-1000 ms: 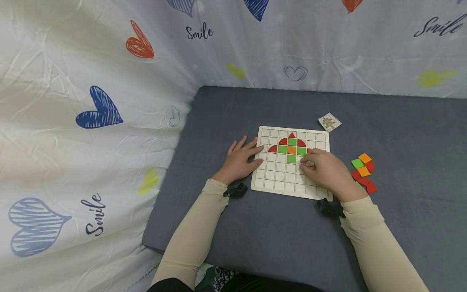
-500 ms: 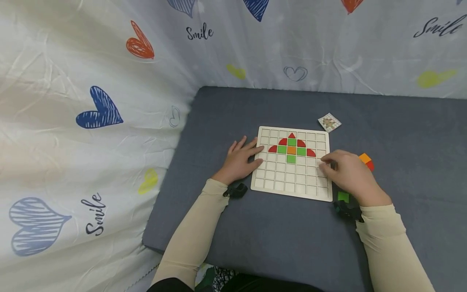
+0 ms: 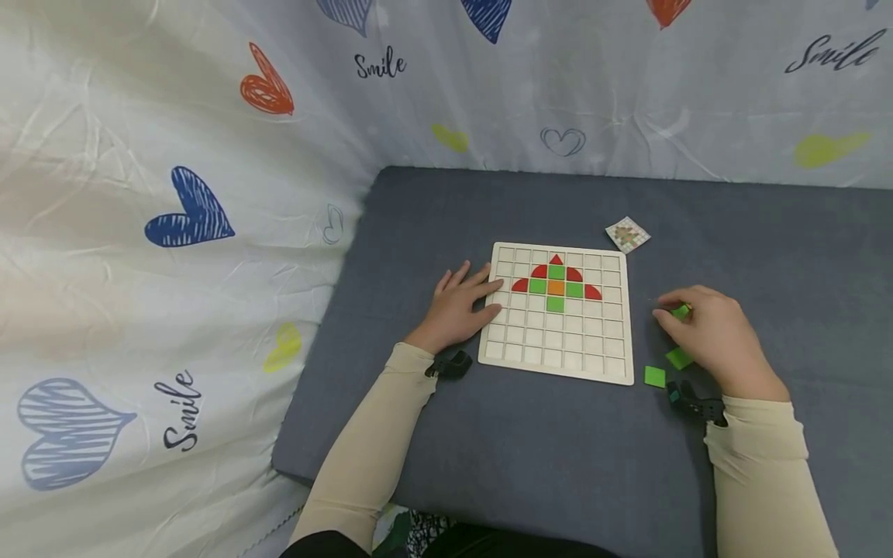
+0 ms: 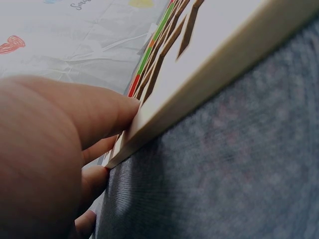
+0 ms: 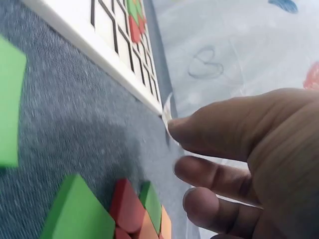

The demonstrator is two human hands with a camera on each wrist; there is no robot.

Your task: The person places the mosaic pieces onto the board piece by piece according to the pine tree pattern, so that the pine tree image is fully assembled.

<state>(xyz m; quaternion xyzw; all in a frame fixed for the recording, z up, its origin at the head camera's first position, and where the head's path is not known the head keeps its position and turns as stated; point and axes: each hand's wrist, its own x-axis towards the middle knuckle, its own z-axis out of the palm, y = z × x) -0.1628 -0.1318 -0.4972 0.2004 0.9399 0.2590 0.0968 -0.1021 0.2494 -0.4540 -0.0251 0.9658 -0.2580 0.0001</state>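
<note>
A square gridded wooden board (image 3: 558, 350) lies on the table. Its upper middle bears green square tiles, an orange square tile (image 3: 556, 287), red rounded tiles and a red triangle tile (image 3: 556, 260). My left hand (image 3: 456, 311) rests at the board's left edge, thumb and fingertips touching it. Right of the board, my right hand (image 3: 722, 337) hovers over loose tiles, holding nothing; thumb and fingers are apart in the right wrist view. Green tiles (image 3: 654, 377) show near it. A red tile (image 5: 126, 208) and an orange tile (image 5: 148, 229) appear below the fingers; the hand hides others from the head view.
A small patterned card (image 3: 628, 234) lies just beyond the board's far right corner. The grey table (image 3: 530, 442) meets a white curtain (image 3: 335, 310) printed with hearts at the left and back.
My right hand has moved right, from the board to the loose tiles, uncovering the red rounded tile at the pattern's right end. The left hand stays at the board's edge.
</note>
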